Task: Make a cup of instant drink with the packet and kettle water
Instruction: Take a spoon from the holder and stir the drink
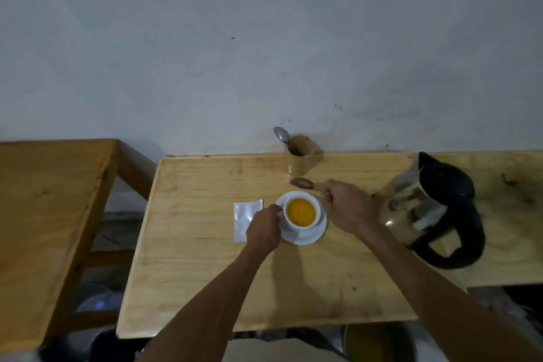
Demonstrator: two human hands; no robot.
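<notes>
A white cup [302,225] filled with orange-yellow drink stands on a white saucer [305,236] in the middle of the light wooden table [205,273]. My left hand [264,228] grips the cup's handle on its left side. My right hand [345,207] holds a metal spoon [302,184] by its handle, with the bowl pointing left, just beyond the cup's far rim. An opened white packet [244,219] lies flat to the left of the cup, partly under my left hand. A steel kettle [429,209] with a black lid and handle stands to the right.
A wooden holder [302,161] with another spoon [282,135] in it stands at the back edge against the grey wall. A darker wooden table [44,214] stands to the left across a gap. Bowls and containers [379,341] sit below the table's front edge.
</notes>
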